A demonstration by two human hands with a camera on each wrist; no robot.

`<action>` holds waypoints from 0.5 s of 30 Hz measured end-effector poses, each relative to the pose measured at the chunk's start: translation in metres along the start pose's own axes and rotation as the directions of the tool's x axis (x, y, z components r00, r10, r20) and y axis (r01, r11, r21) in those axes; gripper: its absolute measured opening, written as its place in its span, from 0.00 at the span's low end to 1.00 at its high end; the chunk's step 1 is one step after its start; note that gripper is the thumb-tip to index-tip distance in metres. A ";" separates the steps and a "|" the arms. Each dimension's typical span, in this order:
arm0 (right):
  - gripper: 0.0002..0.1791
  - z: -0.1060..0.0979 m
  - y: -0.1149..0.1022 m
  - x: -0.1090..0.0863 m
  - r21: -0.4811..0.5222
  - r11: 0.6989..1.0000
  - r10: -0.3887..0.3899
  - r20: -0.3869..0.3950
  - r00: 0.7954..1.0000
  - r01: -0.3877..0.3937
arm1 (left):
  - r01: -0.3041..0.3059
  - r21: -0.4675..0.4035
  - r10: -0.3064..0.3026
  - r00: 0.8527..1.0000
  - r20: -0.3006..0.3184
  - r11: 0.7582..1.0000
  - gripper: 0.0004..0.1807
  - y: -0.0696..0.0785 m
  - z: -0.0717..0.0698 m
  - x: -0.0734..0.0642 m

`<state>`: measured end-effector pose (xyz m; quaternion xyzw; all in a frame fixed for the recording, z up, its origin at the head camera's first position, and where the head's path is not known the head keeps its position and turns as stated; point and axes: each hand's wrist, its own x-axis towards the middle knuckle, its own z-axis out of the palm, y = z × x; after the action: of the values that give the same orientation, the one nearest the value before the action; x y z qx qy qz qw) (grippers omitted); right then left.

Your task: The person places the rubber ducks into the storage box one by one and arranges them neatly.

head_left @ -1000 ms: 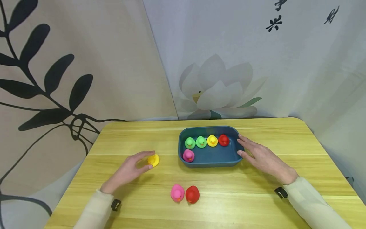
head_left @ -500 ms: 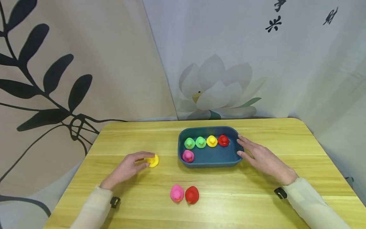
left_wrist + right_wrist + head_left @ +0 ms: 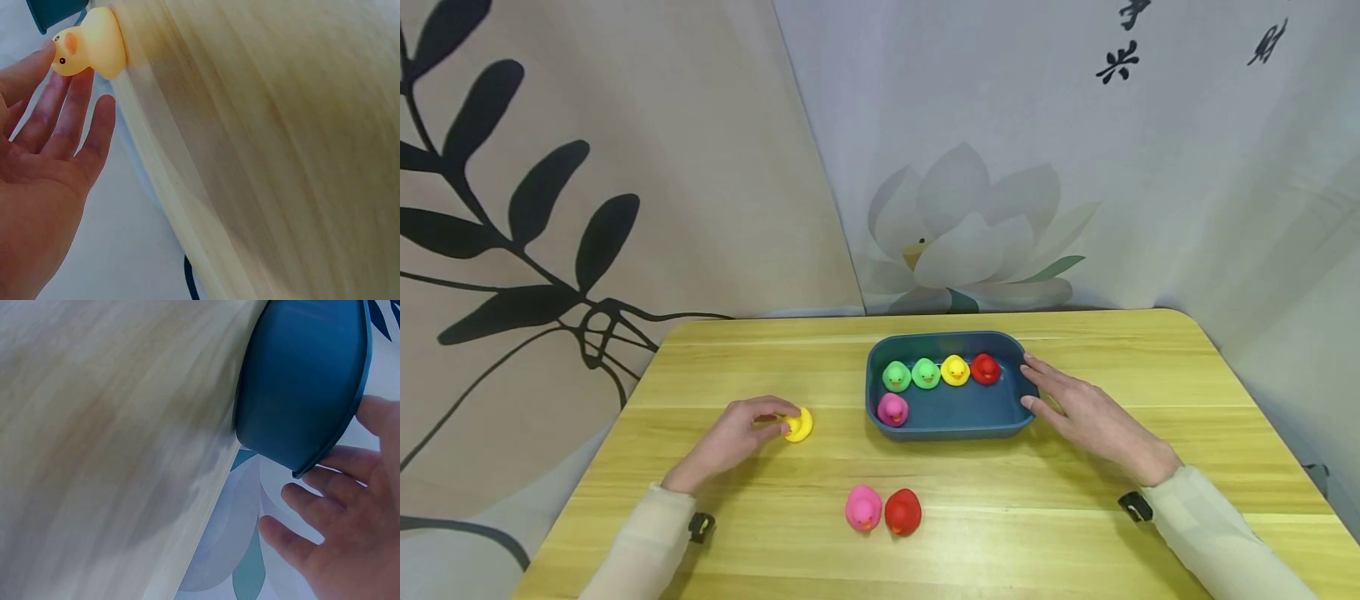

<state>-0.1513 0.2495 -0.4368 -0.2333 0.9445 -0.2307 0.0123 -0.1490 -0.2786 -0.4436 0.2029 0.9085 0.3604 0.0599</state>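
My left hand is at the left part of the table, pinching a yellow rubber duck by its head between thumb and fingers. In the left wrist view the duck lies with its base toward the tabletop, and the thumb tip meets its face. My right hand touches the right end of a dark blue tray, fingers extended along the rim. Inside the tray stand two green ducks, a yellow duck and a red duck in a row, with a magenta duck in front.
A pink duck and a red duck stand side by side on the wooden table, nearer to me than the tray. Behind the table's far edge hangs a printed cloth.
The left thumb and fingers have closed in on the yellow duck's head, and the duck has shifted slightly left. My right hand stays at the tray's end.
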 end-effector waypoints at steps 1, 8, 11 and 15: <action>0.34 0.000 0.000 0.000 -0.001 1.000 0.000 0.000 1.000 0.000 | 0.006 -0.001 -0.006 1.000 -0.003 1.000 0.14 0.000 0.000 0.000; 0.34 -0.001 -0.001 0.001 0.001 1.000 0.001 0.003 1.000 -0.001 | -0.015 0.024 0.016 0.999 -0.045 1.000 0.13 0.010 0.000 -0.002; 0.34 -0.001 -0.001 0.001 0.001 1.000 0.000 0.003 1.000 0.000 | -0.059 0.024 0.060 0.995 -0.080 0.998 0.13 0.017 0.001 -0.002; 0.34 -0.001 -0.001 0.001 -0.002 1.000 -0.001 0.003 1.000 0.001 | -0.105 0.012 0.106 0.986 -0.126 0.994 0.14 0.029 0.005 -0.003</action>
<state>-0.1516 0.2488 -0.4353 -0.2340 0.9447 -0.2294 0.0135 -0.1359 -0.2580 -0.4276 0.2277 0.8995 0.3726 -0.0174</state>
